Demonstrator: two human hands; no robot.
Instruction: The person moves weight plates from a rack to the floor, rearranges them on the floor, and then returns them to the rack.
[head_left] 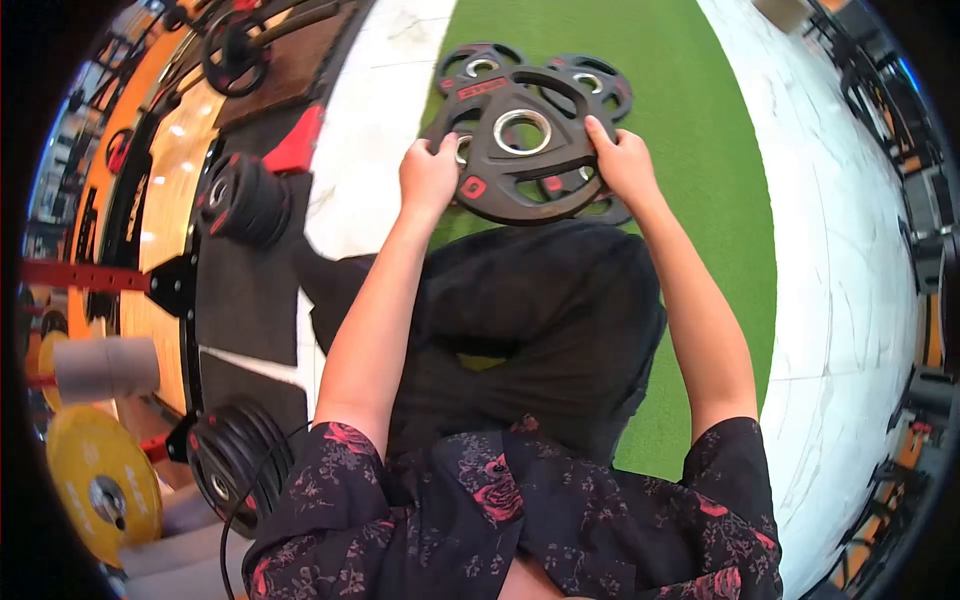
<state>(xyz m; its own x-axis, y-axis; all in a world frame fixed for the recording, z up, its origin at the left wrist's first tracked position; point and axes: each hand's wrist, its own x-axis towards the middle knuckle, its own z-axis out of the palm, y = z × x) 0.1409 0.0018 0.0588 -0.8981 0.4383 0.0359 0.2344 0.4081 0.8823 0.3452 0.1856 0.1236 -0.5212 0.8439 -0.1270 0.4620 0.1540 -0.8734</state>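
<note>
A black weight plate point(545, 205) with a silver centre ring and red markings is held up in front of me by both hands. My left hand point(429, 176) is closed around its left grip, thumb on top. On the opposite side, my right hand point(622, 165) wraps the rim with the thumb over the face. Beyond it, a similar weight plate point(478, 50) lies at the back left, and another weight plate point(610, 84) at the back right. Parts of more plates show beneath the held one, mostly hidden by it.
Green turf point(715, 260) runs under the plates, with white marble flooring point(830, 300) to the right. At left are stacked black plates point(262, 205), another plate stack point(240, 460), a yellow plate point(85, 450) and a red rack bar point(80, 275). My crossed legs point(500, 300) are close below.
</note>
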